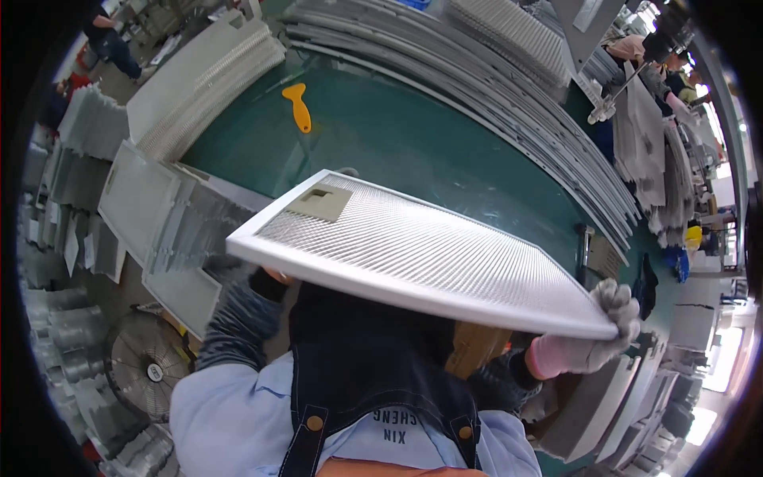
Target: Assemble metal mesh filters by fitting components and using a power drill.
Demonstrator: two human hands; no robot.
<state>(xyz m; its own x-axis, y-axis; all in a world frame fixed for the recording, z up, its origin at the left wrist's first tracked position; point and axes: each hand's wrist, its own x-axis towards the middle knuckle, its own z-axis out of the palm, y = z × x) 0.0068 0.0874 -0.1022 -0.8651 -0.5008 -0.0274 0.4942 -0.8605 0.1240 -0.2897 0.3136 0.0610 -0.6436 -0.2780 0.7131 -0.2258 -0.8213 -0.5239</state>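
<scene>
A rectangular metal mesh filter panel (413,246) is held up, tilted, in front of my body. It has a pale metal frame, a ribbed mesh face and a beige latch plate (320,203) near its far left corner. My right hand (584,342), in a grey and pink glove, grips the panel's near right corner, with fingers curled over the edge. Beneath the left end is my left hand (278,276); only a sliver shows, and its fingers are hidden behind the frame as it supports that end.
On the green table (413,151) lies an orange scraper (299,107). Long metal frame strips (477,111) are piled along the far side. Stacked mesh panels (211,87) stand at the left, others (592,405) at lower right. A floor fan (151,362) stands lower left. Other people work in the background.
</scene>
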